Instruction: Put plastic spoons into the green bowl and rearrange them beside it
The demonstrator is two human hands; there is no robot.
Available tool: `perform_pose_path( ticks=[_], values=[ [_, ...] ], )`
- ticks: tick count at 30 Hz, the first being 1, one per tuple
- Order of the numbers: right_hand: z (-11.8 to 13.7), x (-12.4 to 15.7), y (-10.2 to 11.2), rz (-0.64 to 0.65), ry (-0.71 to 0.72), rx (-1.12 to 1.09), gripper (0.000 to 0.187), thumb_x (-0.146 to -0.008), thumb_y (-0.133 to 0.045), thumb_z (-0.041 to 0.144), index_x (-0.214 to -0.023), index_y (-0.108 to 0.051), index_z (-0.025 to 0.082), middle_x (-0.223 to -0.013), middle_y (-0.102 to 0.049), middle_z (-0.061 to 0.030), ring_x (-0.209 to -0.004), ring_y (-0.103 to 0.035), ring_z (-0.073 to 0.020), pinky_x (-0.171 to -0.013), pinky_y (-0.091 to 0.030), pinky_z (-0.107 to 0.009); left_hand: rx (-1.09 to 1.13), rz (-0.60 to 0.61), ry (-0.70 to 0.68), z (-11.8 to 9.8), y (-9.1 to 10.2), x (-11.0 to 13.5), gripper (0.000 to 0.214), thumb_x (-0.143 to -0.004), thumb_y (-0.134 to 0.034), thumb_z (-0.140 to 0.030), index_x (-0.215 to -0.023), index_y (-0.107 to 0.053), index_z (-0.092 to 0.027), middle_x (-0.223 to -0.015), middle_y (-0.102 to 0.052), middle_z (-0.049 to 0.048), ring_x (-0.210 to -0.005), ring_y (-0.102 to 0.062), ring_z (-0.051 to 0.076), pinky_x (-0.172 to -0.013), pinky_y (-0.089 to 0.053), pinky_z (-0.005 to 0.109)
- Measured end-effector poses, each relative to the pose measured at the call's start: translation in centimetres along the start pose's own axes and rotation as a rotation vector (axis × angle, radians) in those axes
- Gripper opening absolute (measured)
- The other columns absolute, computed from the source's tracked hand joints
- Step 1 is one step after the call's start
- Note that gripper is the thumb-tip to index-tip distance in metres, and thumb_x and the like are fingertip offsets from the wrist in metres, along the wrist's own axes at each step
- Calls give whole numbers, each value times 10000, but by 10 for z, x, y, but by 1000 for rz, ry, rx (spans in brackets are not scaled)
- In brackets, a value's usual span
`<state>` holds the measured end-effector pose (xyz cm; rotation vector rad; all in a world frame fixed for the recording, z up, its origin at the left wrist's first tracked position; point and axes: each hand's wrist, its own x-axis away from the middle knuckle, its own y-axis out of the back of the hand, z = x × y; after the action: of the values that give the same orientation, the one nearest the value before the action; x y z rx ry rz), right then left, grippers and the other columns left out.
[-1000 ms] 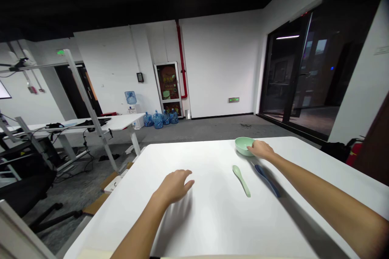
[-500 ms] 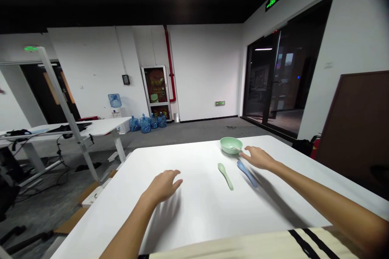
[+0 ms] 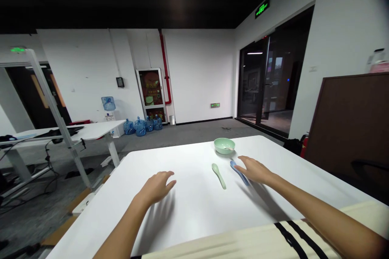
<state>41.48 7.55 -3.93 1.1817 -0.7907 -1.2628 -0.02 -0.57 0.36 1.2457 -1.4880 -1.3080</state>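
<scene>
A green bowl (image 3: 224,144) stands near the far edge of the white table (image 3: 188,210), with a pale utensil, perhaps a spoon, lying in it. In front of the bowl are a light green spoon (image 3: 218,175) and, to its right, a blue spoon (image 3: 240,172). My right hand (image 3: 253,169) hovers at the blue spoon, fingers apart, and partly covers it; whether it touches the spoon I cannot tell. My left hand (image 3: 158,186) is over the left part of the table, fingers spread, holding nothing.
Another white table (image 3: 100,128) with cables and dark items is at the left, behind a metal post (image 3: 54,97). Blue water bottles (image 3: 140,127) stand by the far wall. A brown panel (image 3: 349,117) rises at the right.
My right hand has drawn back from beside the bowl toward the blue spoon. The left hand is nearly still over the table. The whole view has shifted slightly.
</scene>
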Motion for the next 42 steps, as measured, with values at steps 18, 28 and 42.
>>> perform_pose_path(
  ticks=[18,28,42],
  values=[
    [-8,-12,-3,9,-44,0,596,-909,-391,594,-1287,-545,159,-1238,-629,-168,-1122,-590,-287,-831,-417,-315,3,11,-4,0,0,1,543,-915,-373,-532,-1323,-562,-229,-1315,-627,96,-1209,-564,294,-975,-439,404],
    [0,-90,14,-14,-84,172,532,-914,-384,548,-1239,-552,162,-1140,-657,-178,-1022,-629,-308,-725,-427,-327,6,30,12,-3,6,4,539,-920,-371,-521,-1335,-553,-229,-1323,-624,91,-1230,-551,294,-986,-433,412],
    [0,-154,-17,171,-246,126,463,-933,-345,505,-948,-636,146,-891,-696,-115,-504,-616,-150,-585,-457,-298,45,38,23,0,5,-2,536,-920,-367,-542,-1330,-555,-252,-1337,-618,71,-1231,-549,291,-996,-429,419]
  ],
)
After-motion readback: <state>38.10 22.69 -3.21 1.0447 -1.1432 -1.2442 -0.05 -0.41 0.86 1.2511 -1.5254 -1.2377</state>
